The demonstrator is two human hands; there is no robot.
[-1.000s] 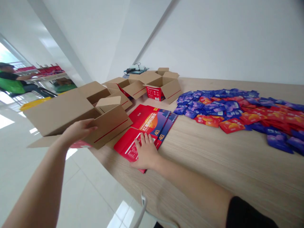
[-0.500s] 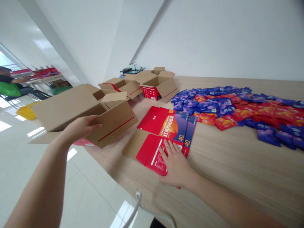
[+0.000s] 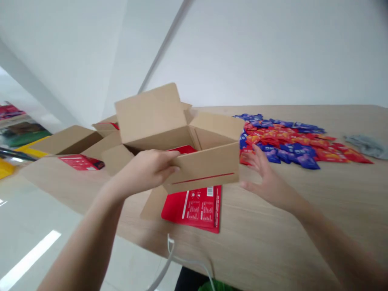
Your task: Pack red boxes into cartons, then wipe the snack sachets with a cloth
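My left hand (image 3: 145,171) grips the open box (image 3: 194,161) by its front wall, held above flat red cartons (image 3: 194,208) on the table (image 3: 287,226). Right hand (image 3: 266,178) spread open, empty, just beside box's right end, w/ sachets (image 3: 287,141) behind.

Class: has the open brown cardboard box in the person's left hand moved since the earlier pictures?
Yes. The open brown cardboard box has moved right, from beside the flat red carton to above it.
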